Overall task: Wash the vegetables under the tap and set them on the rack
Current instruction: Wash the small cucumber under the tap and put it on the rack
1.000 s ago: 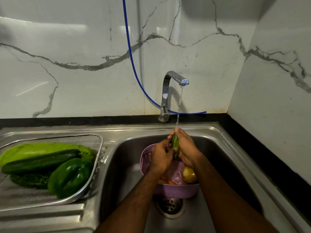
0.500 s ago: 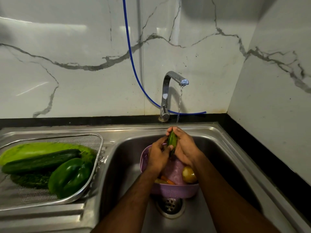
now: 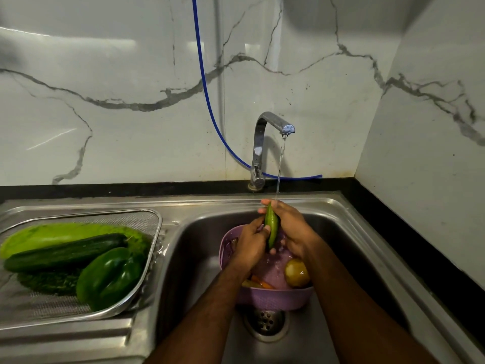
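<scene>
A small green vegetable [image 3: 272, 227] stands almost upright between both hands, under the thin stream from the steel tap [image 3: 265, 143]. My left hand [image 3: 251, 244] grips its lower half and my right hand [image 3: 291, 229] wraps its upper half from the right. Below them a purple colander [image 3: 273, 300] sits in the sink [image 3: 202, 248], holding a yellowish round vegetable [image 3: 297, 272] and orange carrot pieces [image 3: 262, 283]. On the left drainboard the mesh rack [image 3: 152, 232] carries a dark cucumber [image 3: 65, 252], a green bell pepper [image 3: 110, 277], a pale green leafy vegetable [image 3: 52, 233] and a bumpy dark green one [image 3: 47, 282].
Behind the tap a blue hose [image 3: 207, 101] runs down the marble wall and along the black counter strip. The drain [image 3: 265, 321] lies just in front of the colander. A side wall closes the right.
Both hands have lifted the green vegetable slightly toward the water stream, and more of its length shows between them.
</scene>
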The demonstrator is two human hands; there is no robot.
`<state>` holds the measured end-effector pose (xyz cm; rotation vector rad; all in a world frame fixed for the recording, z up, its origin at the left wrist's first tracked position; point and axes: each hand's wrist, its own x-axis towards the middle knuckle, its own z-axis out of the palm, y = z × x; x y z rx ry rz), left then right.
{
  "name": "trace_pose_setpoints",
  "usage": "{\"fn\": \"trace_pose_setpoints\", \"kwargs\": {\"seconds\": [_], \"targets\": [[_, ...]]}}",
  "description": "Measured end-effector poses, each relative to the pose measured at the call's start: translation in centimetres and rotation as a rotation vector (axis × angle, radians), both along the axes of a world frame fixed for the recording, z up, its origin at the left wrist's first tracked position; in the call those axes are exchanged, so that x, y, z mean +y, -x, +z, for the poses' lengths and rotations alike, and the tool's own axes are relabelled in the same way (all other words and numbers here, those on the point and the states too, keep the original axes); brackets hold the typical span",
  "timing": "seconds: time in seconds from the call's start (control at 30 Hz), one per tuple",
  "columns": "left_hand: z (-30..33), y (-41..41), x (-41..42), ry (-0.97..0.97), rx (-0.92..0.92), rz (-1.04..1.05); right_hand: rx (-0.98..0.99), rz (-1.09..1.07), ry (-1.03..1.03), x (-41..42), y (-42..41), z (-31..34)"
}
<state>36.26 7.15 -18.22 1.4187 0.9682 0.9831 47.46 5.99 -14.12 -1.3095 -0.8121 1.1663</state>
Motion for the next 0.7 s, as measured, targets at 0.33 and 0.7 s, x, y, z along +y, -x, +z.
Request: {"fn": "trace_pose_setpoints", "kwargs": {"seconds": [0.33, 0.7], "targets": [[0.1, 0.8, -0.2, 0.121, -0.172, 0.099, 0.038, -0.236, -0.054, 0.1, 0.0, -0.2], [1.5, 0.2, -0.4, 0.330, -0.438, 0.058, 0.239, 0.210, -0.111, 0.1, -0.1, -0.4]]}}
